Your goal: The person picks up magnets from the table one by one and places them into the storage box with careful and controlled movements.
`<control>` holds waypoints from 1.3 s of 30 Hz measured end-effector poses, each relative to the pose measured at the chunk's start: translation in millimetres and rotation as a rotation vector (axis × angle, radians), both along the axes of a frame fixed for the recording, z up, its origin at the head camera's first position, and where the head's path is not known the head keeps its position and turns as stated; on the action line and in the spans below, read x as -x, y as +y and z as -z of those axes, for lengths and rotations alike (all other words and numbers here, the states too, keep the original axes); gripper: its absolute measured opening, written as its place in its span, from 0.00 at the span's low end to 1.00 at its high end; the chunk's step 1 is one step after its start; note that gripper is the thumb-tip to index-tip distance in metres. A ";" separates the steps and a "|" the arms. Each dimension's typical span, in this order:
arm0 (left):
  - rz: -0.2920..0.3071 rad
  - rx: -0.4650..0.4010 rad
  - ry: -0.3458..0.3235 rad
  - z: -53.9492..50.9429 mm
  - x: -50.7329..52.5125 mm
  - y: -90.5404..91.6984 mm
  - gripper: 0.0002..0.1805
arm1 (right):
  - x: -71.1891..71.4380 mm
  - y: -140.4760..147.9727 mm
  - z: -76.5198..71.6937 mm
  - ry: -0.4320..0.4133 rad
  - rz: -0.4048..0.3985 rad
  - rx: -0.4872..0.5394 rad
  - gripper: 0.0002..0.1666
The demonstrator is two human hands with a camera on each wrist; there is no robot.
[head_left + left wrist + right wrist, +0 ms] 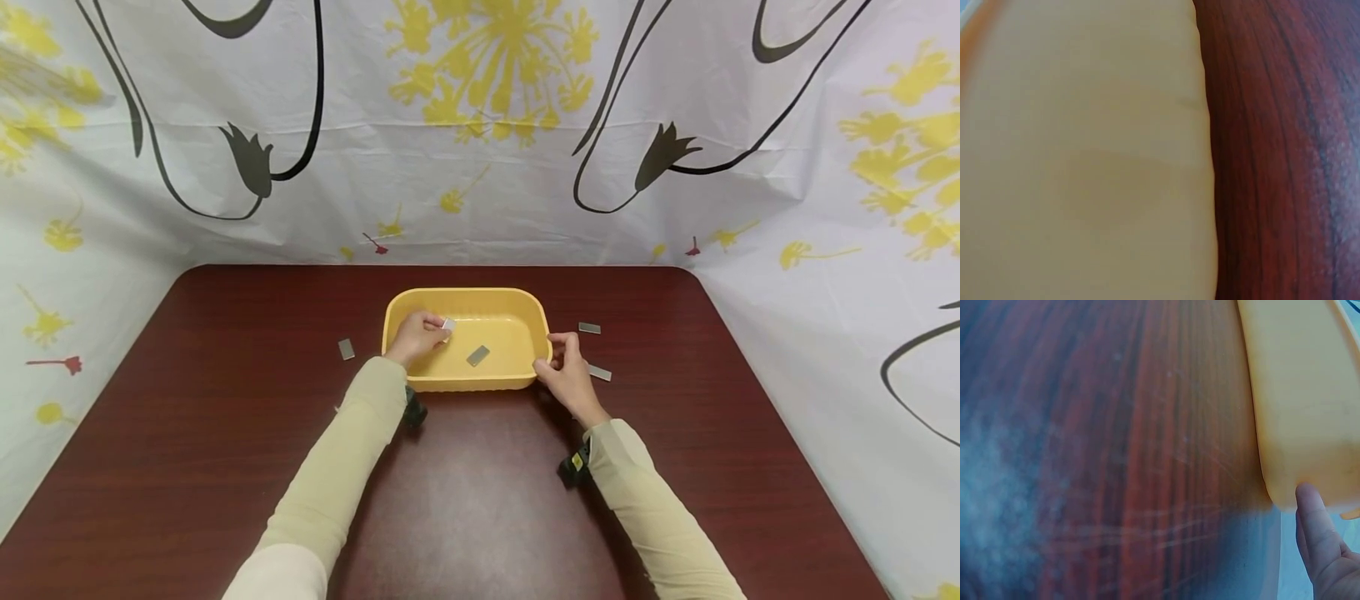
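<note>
In the head view a yellow plastic basin [465, 384] sits on the table. My left hand [418, 335] reaches over its left side and pinches a small silvery rectangular plate [448, 326] between thumb and fingertips. On the basin floor lies a similar grey plate [477, 356]. At the right end, my right hand [567, 375] grips the basin rim, thumb toward the front corner and fingers by the outer side. The right wrist view shows a finger [1311, 503] against the basin's outer wall [1304, 412]. Only the outer wall [1085, 156] fills the left wrist view; the left hand is hidden there.
One loose plate [346, 349] lies left of the basin. Two more, a far plate [589, 328] and a nearer plate [600, 372], lie to its right. The dark red wooden table [465, 483] ends at a patterned white curtain [480, 200] behind.
</note>
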State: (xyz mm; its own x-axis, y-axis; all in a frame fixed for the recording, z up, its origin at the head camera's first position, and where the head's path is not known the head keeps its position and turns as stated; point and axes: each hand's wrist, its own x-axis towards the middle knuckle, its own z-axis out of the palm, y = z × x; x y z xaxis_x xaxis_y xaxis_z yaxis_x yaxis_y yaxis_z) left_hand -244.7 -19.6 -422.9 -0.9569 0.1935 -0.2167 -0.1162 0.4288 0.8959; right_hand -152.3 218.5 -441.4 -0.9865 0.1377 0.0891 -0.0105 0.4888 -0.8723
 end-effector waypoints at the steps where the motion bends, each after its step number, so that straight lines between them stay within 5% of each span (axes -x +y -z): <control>1: 0.001 0.011 0.007 1.4 1.0 0.2 0.13 | -0.1 0.1 -0.3 0.001 0.002 0.001 0.26; 17: -0.047 0.058 -0.052 4.4 3.4 0.2 0.12 | 0.4 0.7 0.0 0.007 0.008 -0.015 0.26; 25: -0.040 0.044 -0.053 17.8 14.0 -0.3 0.11 | 0.3 0.1 -1.1 0.013 0.009 -0.008 0.26; 39: -0.072 0.066 -0.066 -0.2 1.1 0.5 0.13 | 0.3 -0.4 -0.6 0.012 0.007 0.014 0.26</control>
